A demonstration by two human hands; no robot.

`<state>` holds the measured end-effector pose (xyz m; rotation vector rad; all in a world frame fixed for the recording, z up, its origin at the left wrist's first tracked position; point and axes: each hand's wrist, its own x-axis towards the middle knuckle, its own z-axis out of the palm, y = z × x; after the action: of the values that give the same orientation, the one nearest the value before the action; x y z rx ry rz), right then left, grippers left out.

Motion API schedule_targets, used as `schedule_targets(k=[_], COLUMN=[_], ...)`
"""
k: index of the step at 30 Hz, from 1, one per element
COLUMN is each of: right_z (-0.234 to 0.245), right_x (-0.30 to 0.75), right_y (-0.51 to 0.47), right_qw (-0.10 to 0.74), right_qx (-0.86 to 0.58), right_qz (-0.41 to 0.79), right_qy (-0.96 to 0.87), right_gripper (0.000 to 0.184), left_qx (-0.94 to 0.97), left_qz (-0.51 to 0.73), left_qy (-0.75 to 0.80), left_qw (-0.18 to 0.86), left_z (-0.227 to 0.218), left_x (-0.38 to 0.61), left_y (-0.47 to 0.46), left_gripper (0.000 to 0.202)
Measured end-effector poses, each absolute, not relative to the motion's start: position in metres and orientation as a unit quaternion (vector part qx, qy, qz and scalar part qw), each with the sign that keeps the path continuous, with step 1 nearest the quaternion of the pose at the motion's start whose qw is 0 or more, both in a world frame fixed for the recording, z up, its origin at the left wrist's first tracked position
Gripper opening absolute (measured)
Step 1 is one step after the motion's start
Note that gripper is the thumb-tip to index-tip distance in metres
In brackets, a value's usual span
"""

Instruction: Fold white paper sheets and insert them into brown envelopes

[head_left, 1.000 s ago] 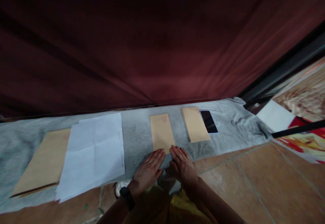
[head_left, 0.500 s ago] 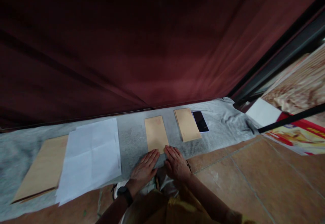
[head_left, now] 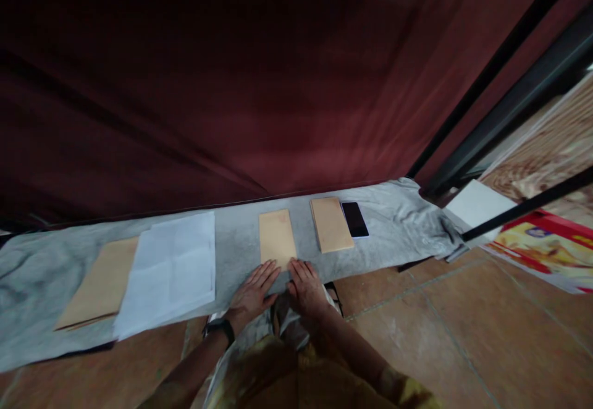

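Observation:
A single brown paper envelope (head_left: 277, 236) lies flat on the grey cloth, its short lower edge toward me. My left hand (head_left: 254, 293) rests flat with its fingertips on the lower left corner. At the lower right corner, the fingertips of my right hand (head_left: 307, 288) lie on or against the edge, fingers stretched out. Neither hand grips anything. To the right sits a neat stack of similar envelopes (head_left: 332, 223), with a dark-screened phone (head_left: 356, 219) beside it.
Left of the envelope lie large white paper sheets (head_left: 169, 273), partly over bigger brown envelopes (head_left: 102, 279). A grey cloth (head_left: 389, 230) covers the narrow surface. Behind it hangs a dark red curtain (head_left: 278, 118). A dark metal bar (head_left: 528, 208) and a printed box (head_left: 546, 245) are at the right.
The view has shifted slightly, so the items appear moved a little to the left. Both hands stay flat at the envelope's lower edge.

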<state>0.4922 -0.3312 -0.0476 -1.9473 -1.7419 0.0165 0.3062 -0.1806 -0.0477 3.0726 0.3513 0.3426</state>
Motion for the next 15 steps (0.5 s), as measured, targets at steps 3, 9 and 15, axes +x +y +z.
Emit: schedule_targets(k=[3, 9, 15], right_z=[-0.05, -0.056, -0.054], right_x=[0.492, 0.488, 0.485], right_y=[-0.33, -0.333, -0.328], right_qw=[0.256, 0.248, 0.23], right_qx=[-0.722, -0.739, -0.76], right_qz=[0.004, -0.027, -0.015], right_qy=[-0.643, -0.626, -0.607], right_gripper=[0.053, 0.049, 0.046], left_qx=[0.988, 0.978, 0.971], left_qz=[0.103, 0.126, 0.136], left_qy=[0.111, 0.165, 0.199], left_qw=[0.023, 0.009, 0.0], left_z=[-0.048, -0.054, -0.048], left_x=[0.305, 0.296, 0.303], left_y=[-0.182, -0.195, -0.206], left_gripper=[0.066, 0.06, 0.06])
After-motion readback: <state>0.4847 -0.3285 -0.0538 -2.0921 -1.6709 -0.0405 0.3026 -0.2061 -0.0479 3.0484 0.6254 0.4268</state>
